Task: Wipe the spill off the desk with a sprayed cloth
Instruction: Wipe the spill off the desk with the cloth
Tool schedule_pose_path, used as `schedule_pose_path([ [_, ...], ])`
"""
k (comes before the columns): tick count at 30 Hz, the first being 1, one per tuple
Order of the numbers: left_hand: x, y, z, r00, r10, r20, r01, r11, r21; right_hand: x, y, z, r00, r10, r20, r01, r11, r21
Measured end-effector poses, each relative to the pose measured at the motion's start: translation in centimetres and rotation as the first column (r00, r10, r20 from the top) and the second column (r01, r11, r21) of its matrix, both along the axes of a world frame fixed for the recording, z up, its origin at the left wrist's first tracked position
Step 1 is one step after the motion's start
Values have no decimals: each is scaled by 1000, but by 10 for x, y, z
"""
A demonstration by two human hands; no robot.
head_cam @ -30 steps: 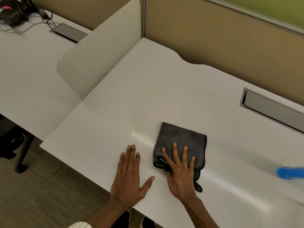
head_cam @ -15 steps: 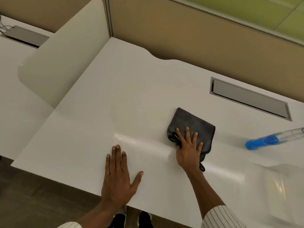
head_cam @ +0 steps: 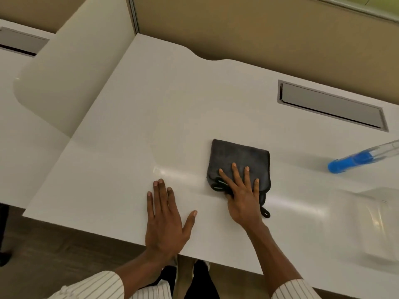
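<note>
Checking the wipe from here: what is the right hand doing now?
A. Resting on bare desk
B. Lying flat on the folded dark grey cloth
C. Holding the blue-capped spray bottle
B: the right hand presses, fingers spread, on the folded dark grey cloth; the blue-capped spray bottle lies apart, untouched.

White worktop (head_cam: 172,108), glossy, wavy back edge against a tan partition. Grey recessed cable tray lid (head_cam: 331,105) set into it at back right. Folded dark grey cloth (head_cam: 239,156) lies flat near centre-front, right hand (head_cam: 241,195) pressed flat on its near part. Left hand (head_cam: 165,219) flat on bare surface just left, apart from the cloth. Blue-capped clear spray bottle (head_cam: 358,159) at right. Blurred clear plastic container (head_cam: 382,229) at front right corner.
</note>
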State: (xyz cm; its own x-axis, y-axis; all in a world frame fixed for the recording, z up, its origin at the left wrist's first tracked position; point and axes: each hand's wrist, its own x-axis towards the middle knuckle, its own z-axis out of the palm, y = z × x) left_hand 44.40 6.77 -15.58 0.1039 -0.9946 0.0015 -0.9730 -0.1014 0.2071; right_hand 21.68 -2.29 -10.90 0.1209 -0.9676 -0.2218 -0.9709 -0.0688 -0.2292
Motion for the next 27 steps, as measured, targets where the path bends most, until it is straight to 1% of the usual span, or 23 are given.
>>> schedule_pose_path([
  [2,1,1,0,1000,-6,17,6,1000,9,-17,-10,4,993,-115,-13,115,993,11],
  [5,1,1,1,1000,-14,22,14,1000,9,-38,-2,9,955,-295,-33,295,956,3],
  [8,1,0,4,999,-16,31,15,1000,22,-36,28,9,913,-399,-89,399,917,-21],
  [10,0,0,6,1000,-16,27,16,999,29,-20,54,6,896,-435,-91,435,900,-27],
  [12,-1,-1,8,1000,-16,25,16,999,34,-3,75,4,915,-394,-86,393,919,-33],
  [15,0,0,9,1000,-15,22,14,999,40,8,98,4,974,-216,-68,216,976,-7],
  [17,-1,0,9,1000,-10,15,9,999,32,7,110,4,990,-109,-87,111,993,25],
  [18,-1,1,9,1000,-9,12,9,1000,29,5,114,4,993,-82,-87,85,996,28],
  [23,0,0,2,1000,-13,19,13,1000,2,-2,101,-1,996,-62,-64,62,998,-5],
  [27,1,1,-3,1000,-17,4,17,1000,-18,-30,32,-5,992,-45,-114,42,999,-25],
])
